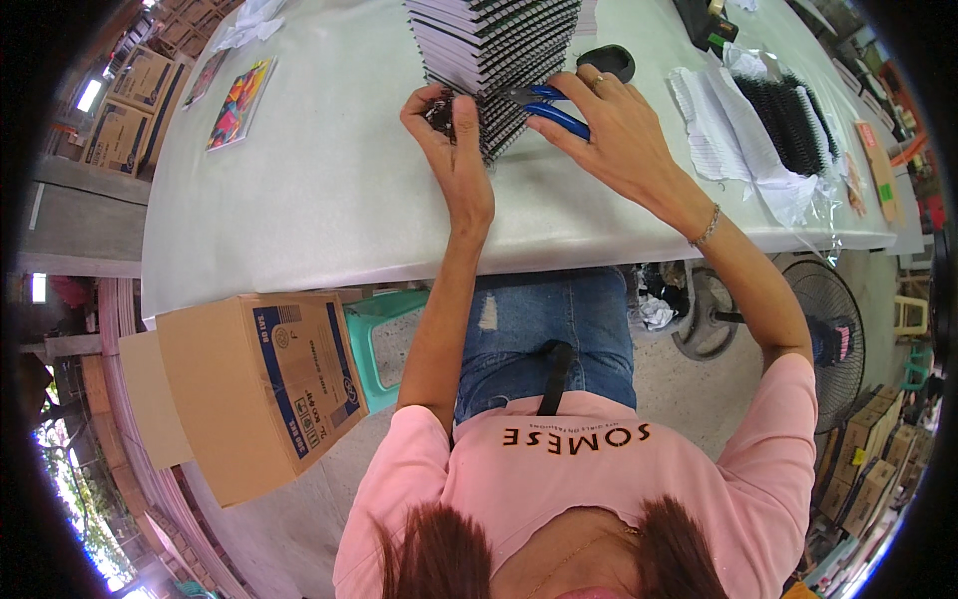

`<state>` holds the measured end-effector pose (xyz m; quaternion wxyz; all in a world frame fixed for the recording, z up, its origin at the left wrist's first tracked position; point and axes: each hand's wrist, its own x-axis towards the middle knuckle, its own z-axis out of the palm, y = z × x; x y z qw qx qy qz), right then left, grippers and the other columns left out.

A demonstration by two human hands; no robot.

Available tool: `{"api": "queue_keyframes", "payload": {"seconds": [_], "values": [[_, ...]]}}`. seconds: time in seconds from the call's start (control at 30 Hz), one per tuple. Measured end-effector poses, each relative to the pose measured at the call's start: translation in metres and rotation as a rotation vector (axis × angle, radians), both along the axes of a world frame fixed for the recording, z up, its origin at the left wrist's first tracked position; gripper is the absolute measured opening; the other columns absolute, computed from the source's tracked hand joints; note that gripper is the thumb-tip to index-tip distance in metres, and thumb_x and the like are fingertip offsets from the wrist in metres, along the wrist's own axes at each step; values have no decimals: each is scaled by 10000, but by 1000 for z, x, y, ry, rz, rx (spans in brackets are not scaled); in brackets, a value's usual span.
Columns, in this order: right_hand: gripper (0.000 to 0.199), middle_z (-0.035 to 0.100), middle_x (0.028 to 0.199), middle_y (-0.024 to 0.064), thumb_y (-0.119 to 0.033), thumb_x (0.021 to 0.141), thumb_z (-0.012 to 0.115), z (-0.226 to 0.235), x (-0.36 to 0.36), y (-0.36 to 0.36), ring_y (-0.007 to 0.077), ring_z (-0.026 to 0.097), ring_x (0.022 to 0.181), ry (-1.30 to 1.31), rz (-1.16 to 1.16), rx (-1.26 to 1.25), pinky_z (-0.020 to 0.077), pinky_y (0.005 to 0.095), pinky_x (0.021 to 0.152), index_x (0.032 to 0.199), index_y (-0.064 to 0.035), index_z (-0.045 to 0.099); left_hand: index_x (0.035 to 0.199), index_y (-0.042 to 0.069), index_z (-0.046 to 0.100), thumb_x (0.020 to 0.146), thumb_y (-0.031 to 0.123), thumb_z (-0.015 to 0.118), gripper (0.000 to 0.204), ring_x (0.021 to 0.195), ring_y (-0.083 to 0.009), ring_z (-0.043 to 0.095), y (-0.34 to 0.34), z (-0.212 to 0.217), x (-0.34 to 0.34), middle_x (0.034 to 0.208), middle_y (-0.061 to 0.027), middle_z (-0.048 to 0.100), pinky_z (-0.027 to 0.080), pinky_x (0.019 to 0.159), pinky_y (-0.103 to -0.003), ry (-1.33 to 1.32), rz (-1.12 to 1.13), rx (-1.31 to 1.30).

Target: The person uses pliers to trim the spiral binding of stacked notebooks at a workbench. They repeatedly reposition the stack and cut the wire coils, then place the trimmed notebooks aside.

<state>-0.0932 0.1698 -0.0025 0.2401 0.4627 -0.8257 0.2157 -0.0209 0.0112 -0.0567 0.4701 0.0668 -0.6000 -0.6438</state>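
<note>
A tall stack of booklets (pixel 444 45) with black wire-loop spines stands at the table's far middle, its corner towards me. My left hand (pixel 454 150) is at the stack's near left corner, fingers curled around a dark bundle of black wire (pixel 439 115). In my right hand (pixel 624 135) are blue-handled pliers (pixel 561 122), their jaws against the wire spines at the stack's near right side. Whether the jaws grip a wire is too small to tell. Just beyond my right hand lies a round black object (pixel 606 63).
Black binding wires (pixel 788 120) lie on white paper and clear plastic at the right. A colourful booklet (pixel 239 105) rests on the left of the table (pixel 299 210). Below are a cardboard box (pixel 225 399), a green stool (pixel 367 344) and a floor fan (pixel 833 329).
</note>
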Motion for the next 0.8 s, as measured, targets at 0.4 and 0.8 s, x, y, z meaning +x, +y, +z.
{"api": "queue_keyframes", "payload": {"seconds": [0.4,0.8], "values": [[436,706,934,152,-498,949,634,-4,-2,-7,334,694,763,-45,40,16,545,427,650,1076,-81,649,1221,11,529,1042,253,602,310,1031,-128,507,-5,-14,-1,1125,-56,555,413,941,-278,-97,16,-165],[505,627,1044,202,-447,935,654,-23,7,-1,361,615,924,-64,35,-84,479,459,793,1228,-41,591,1299,46,426,1026,248,630,396,1057,-139,475,-10,-21,4,1172,-64,498,398,949,-296,29,-109,-39]]}}
